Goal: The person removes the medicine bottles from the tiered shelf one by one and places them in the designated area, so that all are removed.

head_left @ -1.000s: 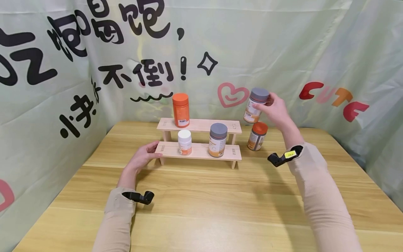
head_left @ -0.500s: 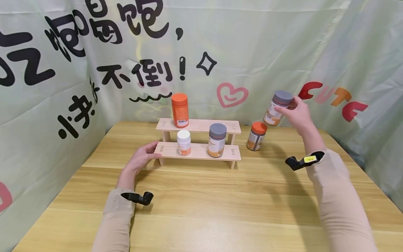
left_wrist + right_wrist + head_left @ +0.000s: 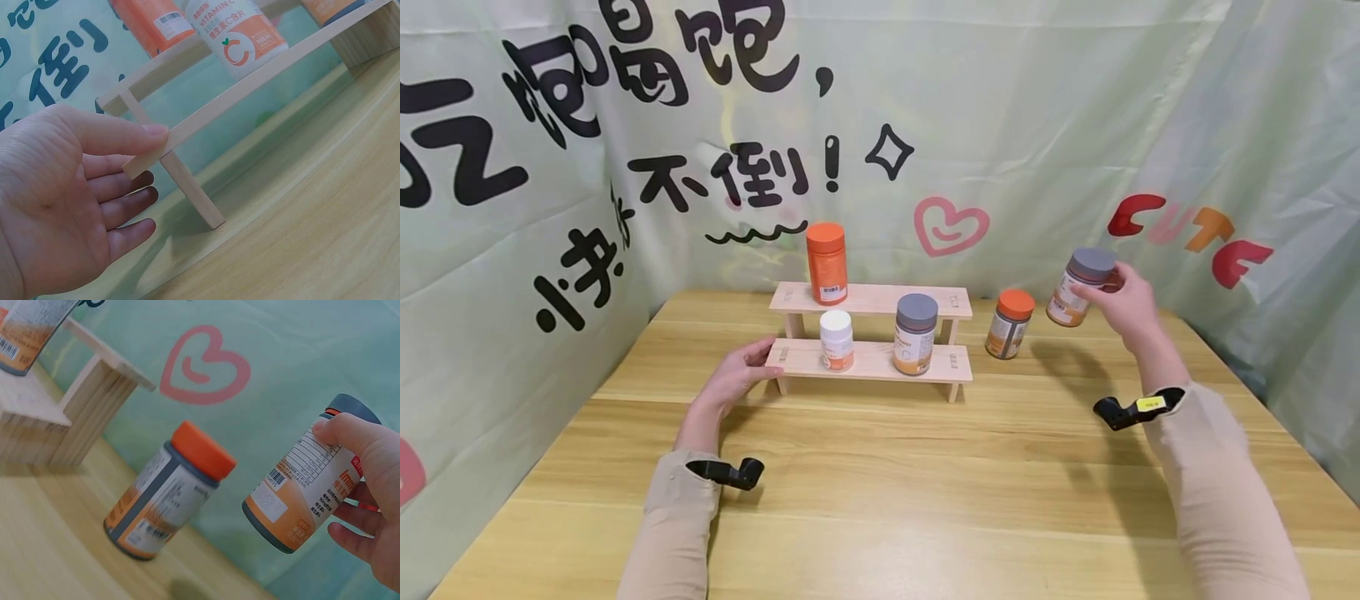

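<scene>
My right hand [image 3: 1129, 304] grips a pill bottle with a grey lid [image 3: 1072, 293], thumb on the near side of its label. The bottle tilts slightly and hangs above the table's back right. To its left stands an orange-lidded pill bottle [image 3: 1010, 327], apart from it. My left hand [image 3: 735, 377] pinches the left end of a two-step wooden display rack [image 3: 871, 365]; in the left wrist view its thumb [image 3: 134, 136] lies on the lower board and fingers sit below. That step bears a white vitamin C bottle [image 3: 837, 342] and another grey-lidded bottle [image 3: 915, 337].
An orange bottle [image 3: 827, 265] stands on the left of the rack's upper step. A printed cloth backdrop [image 3: 1037, 125] rises behind and beside the wood-grain table [image 3: 880, 492]. Each wrist carries a black camera mount [image 3: 726, 472].
My right hand has carried the grey-lidded bottle rightward, away from above the orange-lidded bottle, then lowered it toward the table. My left hand has stayed at the rack's end.
</scene>
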Available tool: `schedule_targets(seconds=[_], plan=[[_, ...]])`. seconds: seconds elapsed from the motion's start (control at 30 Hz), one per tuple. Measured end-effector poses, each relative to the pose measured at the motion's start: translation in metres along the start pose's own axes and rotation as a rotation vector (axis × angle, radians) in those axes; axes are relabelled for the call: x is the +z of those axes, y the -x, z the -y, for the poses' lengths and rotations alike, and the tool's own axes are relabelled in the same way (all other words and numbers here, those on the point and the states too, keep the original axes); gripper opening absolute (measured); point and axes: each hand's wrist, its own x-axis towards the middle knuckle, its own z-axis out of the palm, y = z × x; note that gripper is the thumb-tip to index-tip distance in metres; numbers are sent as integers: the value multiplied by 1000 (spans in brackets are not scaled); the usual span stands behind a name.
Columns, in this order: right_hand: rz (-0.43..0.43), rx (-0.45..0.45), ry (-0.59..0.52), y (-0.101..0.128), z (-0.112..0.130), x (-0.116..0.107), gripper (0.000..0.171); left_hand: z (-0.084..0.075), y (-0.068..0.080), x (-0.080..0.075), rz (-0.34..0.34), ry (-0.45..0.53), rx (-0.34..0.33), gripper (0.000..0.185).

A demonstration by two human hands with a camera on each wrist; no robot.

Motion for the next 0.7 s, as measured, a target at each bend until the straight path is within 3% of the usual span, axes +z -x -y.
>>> schedule_targets(seconds=[0.5, 0.7], plan=[[17, 18, 6, 10, -27, 23, 70, 2, -1, 0, -8, -7, -16, 70], [38, 29, 6, 14, -33, 31, 69, 1, 1, -1, -1, -14, 20, 75]])
